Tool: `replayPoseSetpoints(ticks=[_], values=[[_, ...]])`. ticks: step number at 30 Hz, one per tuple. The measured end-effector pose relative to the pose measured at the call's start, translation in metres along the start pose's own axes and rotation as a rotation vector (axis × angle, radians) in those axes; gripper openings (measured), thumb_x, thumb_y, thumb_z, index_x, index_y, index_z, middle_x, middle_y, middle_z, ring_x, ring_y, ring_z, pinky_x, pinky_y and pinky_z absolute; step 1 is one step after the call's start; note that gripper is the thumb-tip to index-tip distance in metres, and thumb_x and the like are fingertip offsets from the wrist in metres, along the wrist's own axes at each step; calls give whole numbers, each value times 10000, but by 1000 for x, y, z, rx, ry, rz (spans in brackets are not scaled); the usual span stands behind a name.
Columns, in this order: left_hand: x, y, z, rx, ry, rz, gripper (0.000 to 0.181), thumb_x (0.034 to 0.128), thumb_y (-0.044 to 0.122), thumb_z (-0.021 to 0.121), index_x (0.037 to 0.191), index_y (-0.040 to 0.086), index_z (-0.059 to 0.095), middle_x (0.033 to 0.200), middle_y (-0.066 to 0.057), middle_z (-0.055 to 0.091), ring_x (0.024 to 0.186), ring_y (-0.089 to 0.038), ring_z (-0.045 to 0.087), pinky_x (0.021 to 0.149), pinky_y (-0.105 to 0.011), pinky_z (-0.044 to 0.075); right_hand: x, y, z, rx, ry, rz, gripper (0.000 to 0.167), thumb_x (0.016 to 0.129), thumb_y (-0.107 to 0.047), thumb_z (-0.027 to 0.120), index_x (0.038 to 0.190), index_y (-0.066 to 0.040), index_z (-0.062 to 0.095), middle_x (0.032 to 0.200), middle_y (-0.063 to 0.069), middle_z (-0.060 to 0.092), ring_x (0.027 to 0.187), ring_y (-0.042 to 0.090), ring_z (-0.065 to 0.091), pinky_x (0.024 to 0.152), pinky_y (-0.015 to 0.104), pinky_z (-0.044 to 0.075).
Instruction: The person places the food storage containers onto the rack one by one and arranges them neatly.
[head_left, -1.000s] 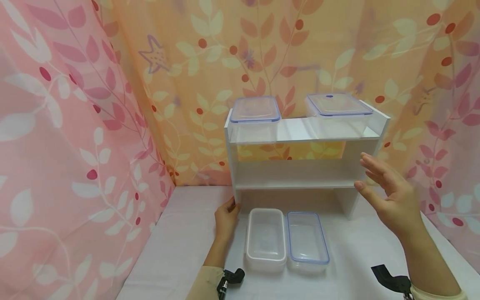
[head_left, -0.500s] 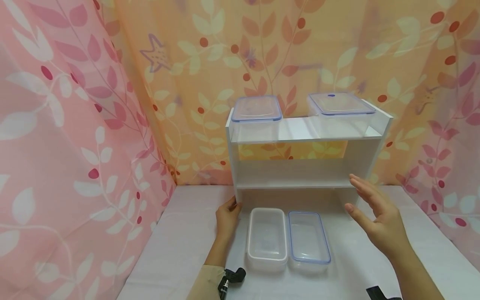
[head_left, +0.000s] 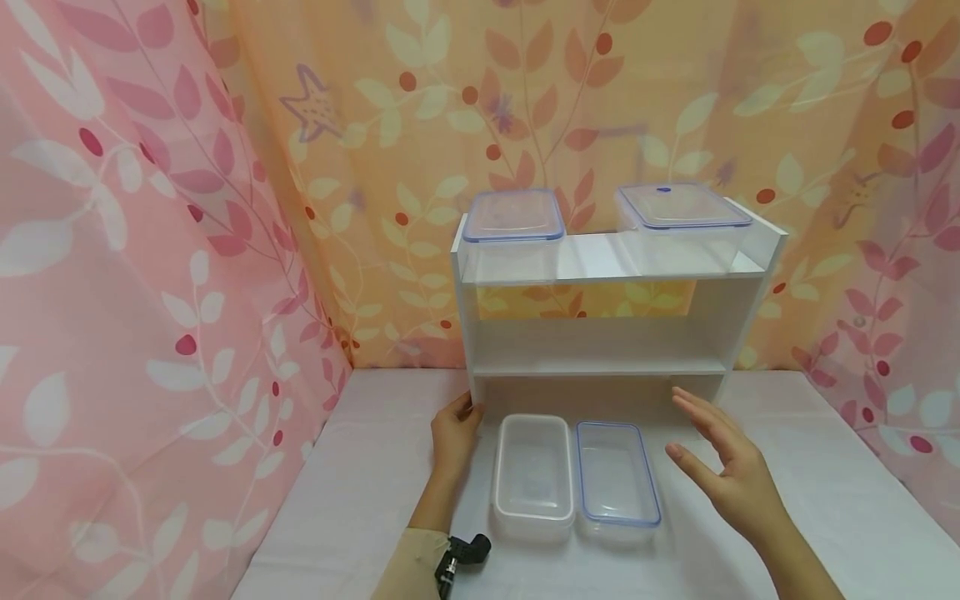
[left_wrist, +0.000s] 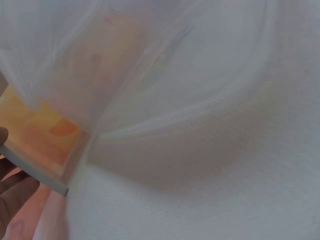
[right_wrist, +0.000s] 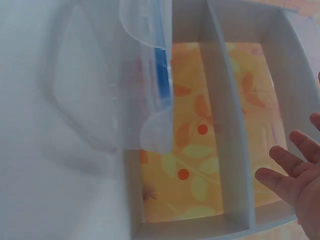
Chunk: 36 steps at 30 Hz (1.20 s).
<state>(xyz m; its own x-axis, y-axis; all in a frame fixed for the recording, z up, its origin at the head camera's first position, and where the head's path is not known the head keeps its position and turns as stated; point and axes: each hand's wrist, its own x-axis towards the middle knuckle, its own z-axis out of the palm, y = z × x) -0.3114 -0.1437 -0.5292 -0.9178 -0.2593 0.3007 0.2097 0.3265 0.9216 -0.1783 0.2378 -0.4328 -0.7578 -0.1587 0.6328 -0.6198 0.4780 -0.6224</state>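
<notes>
At the lower left upright of a white two-tier shelf, my left hand grips the panel's edge. The left wrist view shows the thumb and fingers of that hand on opposite sides of the panel. My right hand is in the air right of the blue-rimmed clear food container, fingers spread and holding nothing. A white-rimmed food container stands beside the blue-rimmed one, in front of the shelf. The right wrist view shows my right hand's extended fingers.
Two clear containers with blue-edged lids, one at left and one at right, sit on the shelf's top tier. A white cloth covers the table. Patterned curtains hang behind and at the sides.
My right hand has moved left and down, from beside the shelf's right upright towards the blue-rimmed container. The left hand and the containers have stayed in place.
</notes>
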Motion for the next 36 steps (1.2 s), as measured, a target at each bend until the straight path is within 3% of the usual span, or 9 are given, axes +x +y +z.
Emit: replayPoseSetpoints(ticks=[14,20,24,27,28,30,31,32,36], values=[[0,-1,0,-38,-4,2,320,941,187,746,1253,113,744,1160,-80,764,1013,-188,745,792,-294,602,-21,19,24,42,-67,55,747,849,38,789,1511,-148,497,1578,112,450,1435,-12,383,1105,63,296],[-1,0,0,-38,3,-22,324,936,197,757,1248,108,745,1157,-100,762,1018,-205,744,756,-293,608,-29,29,31,-6,-113,92,771,857,-77,822,1532,-211,473,1613,122,402,1462,-50,314,1071,19,249],[-1,2,-1,-39,5,-20,314,931,184,762,1233,101,752,1146,-104,765,1021,-211,745,775,-300,608,-36,37,35,-33,-169,123,813,841,-162,850,1547,-231,453,1660,42,337,1492,-62,233,1042,14,205],[-1,2,-1,-46,2,-9,309,932,177,760,1226,83,753,1142,-119,765,1024,-227,746,788,-326,612,-41,44,37,-24,-217,148,857,828,-190,861,1566,-218,426,1691,-5,260,1495,-89,165,1225,372,262],[-1,3,-1,-47,3,-3,311,932,172,757,1226,70,750,1145,-129,762,1028,-238,745,797,-337,613,-42,47,38,-21,-234,155,872,827,-195,861,1574,-213,412,1700,-11,232,1487,-109,138,1211,539,271],[-1,2,-1,-47,3,1,322,935,163,752,1234,46,741,1157,-156,755,1034,-255,743,806,-344,612,-45,51,39,-19,-254,162,902,819,-202,865,1585,-221,390,1712,2,191,1475,-127,104,1045,790,294],[-1,1,-1,-49,2,-2,327,936,160,750,1240,40,737,1164,-164,752,1037,-256,742,805,-344,612,-47,54,40,-12,-266,161,916,815,-196,867,1590,-209,379,1717,27,173,1478,-115,91,937,856,292],[-1,1,0,-50,1,-3,330,939,153,746,1245,28,731,1171,-178,746,1039,-260,741,795,-339,613,-48,55,40,-7,-280,162,934,811,-190,868,1597,-210,364,1721,43,155,1513,-49,81,921,870,281],[-1,-1,1,-56,-4,-8,340,948,142,735,1262,12,717,1177,-196,741,1032,-259,741,723,-310,612,-52,60,42,33,-343,157,1011,794,-131,867,1624,-204,295,1729,116,64,1555,438,94,884,908,220]])
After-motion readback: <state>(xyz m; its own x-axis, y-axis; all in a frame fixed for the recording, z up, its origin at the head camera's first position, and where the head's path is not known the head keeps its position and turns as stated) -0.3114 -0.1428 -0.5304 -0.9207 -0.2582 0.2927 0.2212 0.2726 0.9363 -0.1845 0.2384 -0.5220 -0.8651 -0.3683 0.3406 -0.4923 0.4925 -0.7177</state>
